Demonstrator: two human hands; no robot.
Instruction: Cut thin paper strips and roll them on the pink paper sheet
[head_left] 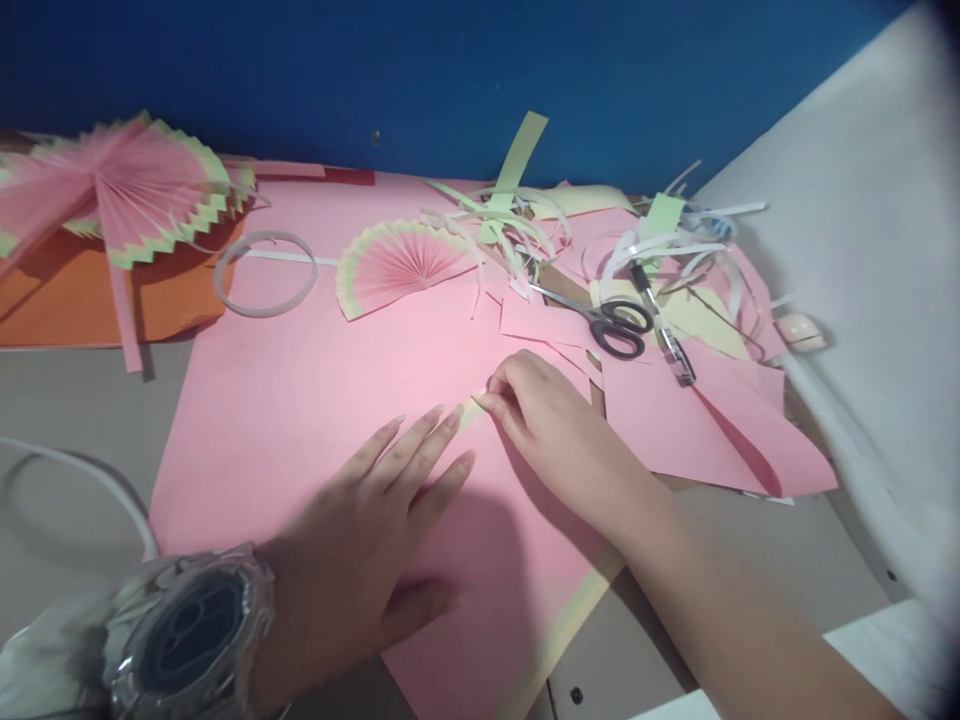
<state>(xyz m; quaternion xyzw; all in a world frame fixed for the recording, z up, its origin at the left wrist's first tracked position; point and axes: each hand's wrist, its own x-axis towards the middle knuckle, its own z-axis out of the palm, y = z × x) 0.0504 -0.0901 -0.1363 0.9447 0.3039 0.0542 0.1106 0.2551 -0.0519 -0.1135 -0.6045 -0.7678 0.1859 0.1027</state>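
Note:
A large pink sheet of paper (262, 420) lies across the table under both hands. On it, my left hand (367, 520) rests flat with fingers stretched out and tips touching a small pale yellow-green paper strip (472, 412). My right hand (540, 410) pinches the far end of that strip between thumb and forefinger. Most of the strip is hidden by the hands. Beyond them a pleated pink paper fan (409, 265) with a yellow-green rim lies on the sheet. Black-handled scissors (619, 328) lie past my right hand, beside a pen (667, 335).
Bigger pleated fans (150, 190) sit on orange paper (172, 300) at the far left. Curled paper strips (517, 225) pile up at the back. Folded pink paper (720, 430) lies at right. A blue panel (300, 80) and a white wall (847, 200) bound the table (67, 400).

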